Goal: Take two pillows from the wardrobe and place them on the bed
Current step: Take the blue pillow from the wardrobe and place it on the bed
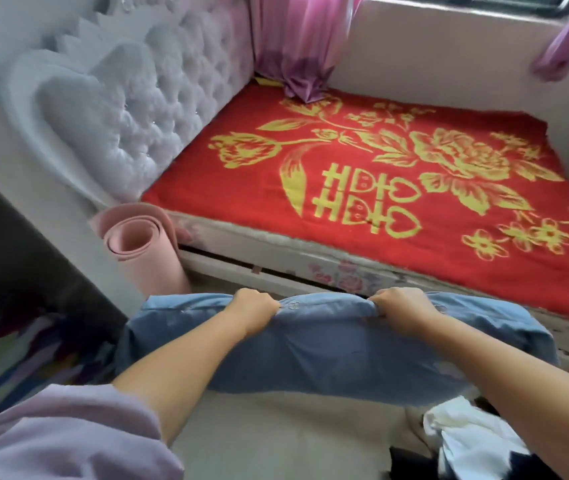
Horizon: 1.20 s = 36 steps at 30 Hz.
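A blue pillow (331, 355) hangs in front of me, above the floor and just short of the bed's near edge. My left hand (253, 308) pinches its top edge left of centre. My right hand (402, 306) grips the same edge to the right. The bed (397, 174) lies ahead under a red blanket with a yellow flower pattern. No pillow lies on it. The wardrobe is out of sight.
A rolled pink mat (141, 247) stands on the floor at the bed's left corner. The tufted white headboard (130, 109) rises on the left. Pink curtains (296, 43) hang at the bed's far corner. A dark cabinet side (16, 258) is at my left, white cloth (473, 434) by my right arm.
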{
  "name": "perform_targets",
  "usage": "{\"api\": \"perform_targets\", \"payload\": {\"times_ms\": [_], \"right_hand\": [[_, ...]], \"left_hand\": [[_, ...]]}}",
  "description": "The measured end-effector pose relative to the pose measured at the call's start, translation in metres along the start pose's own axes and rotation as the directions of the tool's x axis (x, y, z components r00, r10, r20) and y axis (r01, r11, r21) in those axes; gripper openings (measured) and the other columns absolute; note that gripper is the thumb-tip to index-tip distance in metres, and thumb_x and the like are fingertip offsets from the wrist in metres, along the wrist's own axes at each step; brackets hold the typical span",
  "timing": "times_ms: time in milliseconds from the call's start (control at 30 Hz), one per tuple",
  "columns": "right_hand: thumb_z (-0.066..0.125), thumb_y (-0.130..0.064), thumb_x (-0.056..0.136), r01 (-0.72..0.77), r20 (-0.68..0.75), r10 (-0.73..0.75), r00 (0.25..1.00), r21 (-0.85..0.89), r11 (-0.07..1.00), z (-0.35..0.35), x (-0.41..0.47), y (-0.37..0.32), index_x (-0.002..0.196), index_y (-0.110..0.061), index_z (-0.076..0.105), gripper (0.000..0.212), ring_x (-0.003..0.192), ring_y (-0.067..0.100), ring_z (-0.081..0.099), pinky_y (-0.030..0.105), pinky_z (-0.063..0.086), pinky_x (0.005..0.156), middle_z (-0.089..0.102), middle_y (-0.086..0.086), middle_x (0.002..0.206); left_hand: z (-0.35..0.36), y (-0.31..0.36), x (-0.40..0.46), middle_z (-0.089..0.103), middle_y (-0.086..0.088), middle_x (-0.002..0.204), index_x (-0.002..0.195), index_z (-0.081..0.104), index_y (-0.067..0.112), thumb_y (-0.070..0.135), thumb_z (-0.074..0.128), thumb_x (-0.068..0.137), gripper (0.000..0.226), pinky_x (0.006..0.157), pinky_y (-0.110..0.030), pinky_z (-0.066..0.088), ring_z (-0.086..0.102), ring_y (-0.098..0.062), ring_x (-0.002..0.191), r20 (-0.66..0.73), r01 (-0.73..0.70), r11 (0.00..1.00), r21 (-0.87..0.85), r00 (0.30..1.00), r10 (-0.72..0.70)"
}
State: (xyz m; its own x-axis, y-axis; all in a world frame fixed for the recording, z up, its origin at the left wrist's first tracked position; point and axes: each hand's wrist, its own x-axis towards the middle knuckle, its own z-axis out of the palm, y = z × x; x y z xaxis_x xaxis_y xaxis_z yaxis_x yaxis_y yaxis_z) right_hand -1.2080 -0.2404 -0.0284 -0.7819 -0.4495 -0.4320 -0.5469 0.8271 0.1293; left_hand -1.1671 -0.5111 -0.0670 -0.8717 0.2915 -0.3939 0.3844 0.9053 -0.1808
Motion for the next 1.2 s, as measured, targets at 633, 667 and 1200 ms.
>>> {"api": "perform_targets", "payload": {"times_ms": [633, 667, 1200], "right_hand": [[0.046, -0.051, 0.093, -0.221, -0.211, 0.233, 0.949, 0.079, 0.972, -0.113, 0.140, 0.234, 0.107, -0.027, 0.065, 0.034, 0.107, 0.021, 0.062, 0.030, 0.046, 0.074, 0.066, -0.004, 0.110], [0.046, -0.052, 0.092, -0.224, -0.220, 0.238, 0.946, 0.090, 0.971, -0.117, 0.148, 0.248, 0.106, -0.028, 0.065, 0.033, 0.106, 0.021, 0.062, 0.031, 0.048, 0.076, 0.067, -0.004, 0.109], [0.043, -0.056, 0.093, -0.126, -0.253, 0.121, 0.960, -0.004, 0.992, -0.193, 0.346, 0.381, 0.106, -0.025, 0.064, 0.039, 0.102, 0.023, 0.063, 0.031, 0.045, 0.072, 0.067, -0.002, 0.108]], "left_hand": [[-0.209, -0.077, 0.302, 0.069, -0.007, 0.108, 0.106, 0.060, 0.015, 0.005, 0.040, 0.090, 0.027, 0.067, -0.030, 0.043, 0.066, -0.029, 0.100, -0.204, -0.122, 0.974, 0.193, 0.966, 0.161], [-0.219, -0.078, 0.317, 0.069, -0.007, 0.109, 0.106, 0.060, 0.015, 0.005, 0.040, 0.090, 0.027, 0.067, -0.030, 0.042, 0.066, -0.029, 0.100, -0.209, -0.114, 0.973, 0.201, 0.965, 0.156], [-0.286, -0.157, 0.484, 0.066, -0.009, 0.117, 0.109, 0.062, 0.013, 0.020, 0.042, 0.093, 0.026, 0.080, -0.034, 0.049, 0.063, -0.030, 0.107, -0.156, 0.007, 0.991, 0.132, 0.988, 0.014]]}}
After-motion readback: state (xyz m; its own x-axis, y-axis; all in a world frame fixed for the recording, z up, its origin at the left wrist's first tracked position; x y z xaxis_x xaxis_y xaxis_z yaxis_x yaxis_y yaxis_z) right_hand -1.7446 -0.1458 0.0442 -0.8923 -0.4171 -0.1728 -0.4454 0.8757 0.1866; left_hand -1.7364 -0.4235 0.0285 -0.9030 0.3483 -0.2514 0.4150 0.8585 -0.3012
